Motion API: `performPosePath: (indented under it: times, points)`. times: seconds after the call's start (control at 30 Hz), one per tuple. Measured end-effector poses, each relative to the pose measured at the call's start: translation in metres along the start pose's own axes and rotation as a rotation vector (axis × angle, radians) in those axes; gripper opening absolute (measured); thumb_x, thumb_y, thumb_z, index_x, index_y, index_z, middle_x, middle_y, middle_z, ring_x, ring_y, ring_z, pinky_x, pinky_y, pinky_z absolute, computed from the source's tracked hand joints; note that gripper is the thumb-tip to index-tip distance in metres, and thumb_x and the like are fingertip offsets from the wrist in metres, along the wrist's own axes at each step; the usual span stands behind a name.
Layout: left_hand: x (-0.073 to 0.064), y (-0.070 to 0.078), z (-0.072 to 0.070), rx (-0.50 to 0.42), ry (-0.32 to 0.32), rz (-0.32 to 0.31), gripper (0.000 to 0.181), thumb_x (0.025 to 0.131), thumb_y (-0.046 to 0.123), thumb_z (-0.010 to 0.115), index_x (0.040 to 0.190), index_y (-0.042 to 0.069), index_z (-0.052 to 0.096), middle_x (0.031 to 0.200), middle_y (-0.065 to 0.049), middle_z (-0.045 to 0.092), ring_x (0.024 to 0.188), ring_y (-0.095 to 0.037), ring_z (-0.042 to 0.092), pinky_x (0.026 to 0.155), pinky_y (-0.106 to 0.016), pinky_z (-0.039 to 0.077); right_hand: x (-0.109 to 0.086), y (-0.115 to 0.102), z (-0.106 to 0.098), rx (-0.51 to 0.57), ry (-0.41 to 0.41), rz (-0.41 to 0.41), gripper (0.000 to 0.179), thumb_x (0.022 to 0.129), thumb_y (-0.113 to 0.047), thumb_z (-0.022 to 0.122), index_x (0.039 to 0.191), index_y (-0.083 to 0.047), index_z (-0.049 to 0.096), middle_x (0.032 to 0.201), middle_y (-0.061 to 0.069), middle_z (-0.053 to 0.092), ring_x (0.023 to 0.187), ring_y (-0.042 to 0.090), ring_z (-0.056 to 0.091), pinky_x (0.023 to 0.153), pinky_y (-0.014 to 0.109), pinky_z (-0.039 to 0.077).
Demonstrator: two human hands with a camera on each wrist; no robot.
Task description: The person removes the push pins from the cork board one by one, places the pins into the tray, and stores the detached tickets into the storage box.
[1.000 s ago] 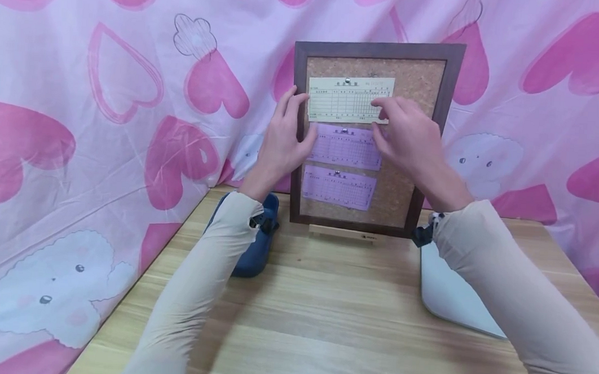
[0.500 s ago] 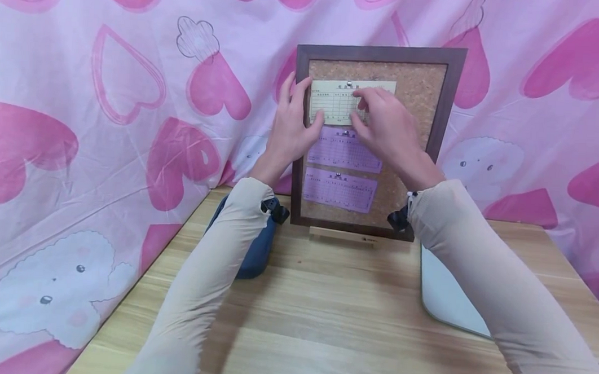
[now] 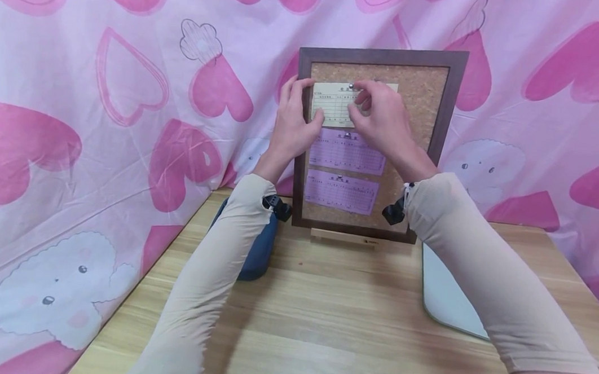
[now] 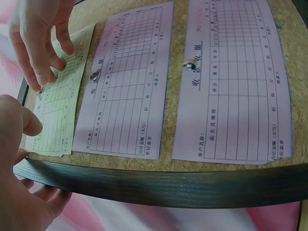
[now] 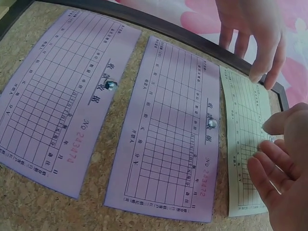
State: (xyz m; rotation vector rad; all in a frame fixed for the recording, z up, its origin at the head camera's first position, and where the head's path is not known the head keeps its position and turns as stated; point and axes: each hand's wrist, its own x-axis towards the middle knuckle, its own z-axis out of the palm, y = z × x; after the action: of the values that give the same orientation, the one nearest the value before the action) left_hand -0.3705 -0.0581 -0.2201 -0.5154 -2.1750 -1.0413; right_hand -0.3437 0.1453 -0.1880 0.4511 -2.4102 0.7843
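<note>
A framed corkboard (image 3: 323,216) stands upright with a pale yellow receipt slip (image 3: 326,106) pinned above two purple receipt slips (image 3: 352,150). My left hand (image 3: 293,119) grips the board's left edge near the top. Its thumb and index finger lie over the yellow slip, while other fingers reach round behind the frame (image 4: 163,185). Over the middle of the yellow slip is my right hand (image 3: 385,112), fingers bent, index fingertip right at the silver push pin (image 3: 351,86). Its thumb sits lower, apart from the index finger. The right part of that slip is mostly hidden by this hand.
A small wooden stand (image 3: 342,237) supports the board on the wooden table (image 3: 313,312). Behind the left forearm is a dark blue case (image 3: 260,258). A pale rounded panel (image 3: 448,296) lies partly beneath the right forearm. Pink heart-patterned cloth (image 3: 129,144) hangs at the back and left.
My right hand has moved left across the yellow slip, from its right end to the pin. My left thumb has moved up from the purple slip's corner onto the yellow slip.
</note>
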Motion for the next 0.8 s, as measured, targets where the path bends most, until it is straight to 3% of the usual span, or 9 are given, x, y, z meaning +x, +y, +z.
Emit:
performPosePath:
  times: [0.2,0.4,0.63,0.8]
  points:
    - [0.003,0.001,0.000,-0.032,0.020,-0.012,0.054,0.097,0.020,0.070,0.148,0.012,0.054,0.165,-0.011,0.041,0.154,-0.021,0.041,0.124,-0.021,0.032,0.007,-0.007,-0.001,-0.022,-0.004,0.026,0.043,0.106,-0.019,0.060,0.148,-0.009,0.063,0.125,0.013,0.074,0.110,0.025,0.066,0.098,0.040,0.055]
    - [0.005,0.001,-0.001,-0.024,0.027,-0.016,0.057,0.096,0.020,0.073,0.149,0.014,0.053,0.161,-0.011,0.043,0.151,-0.020,0.041,0.122,-0.020,0.032,0.015,-0.014,0.002,-0.080,0.027,0.036,0.037,0.107,-0.018,0.057,0.142,-0.011,0.068,0.122,0.011,0.076,0.104,0.024,0.068,0.089,0.038,0.056]
    - [0.007,0.000,0.002,-0.013,0.039,-0.001,0.055,0.095,0.028,0.080,0.141,0.010,0.055,0.153,-0.010,0.048,0.147,-0.020,0.042,0.122,-0.020,0.031,0.017,-0.006,0.004,-0.288,0.151,-0.165,0.026,0.108,-0.016,0.058,0.124,-0.007,0.076,0.121,0.013,0.077,0.110,0.034,0.072,0.083,0.056,0.061]
    - [0.007,0.002,0.003,-0.012,0.049,-0.015,0.049,0.097,0.036,0.077,0.132,0.008,0.056,0.148,-0.010,0.050,0.146,-0.021,0.043,0.122,-0.021,0.031,0.019,-0.001,0.002,-0.326,0.192,-0.242,0.023,0.108,-0.016,0.061,0.118,-0.005,0.078,0.117,0.014,0.078,0.110,0.036,0.072,0.080,0.059,0.062]
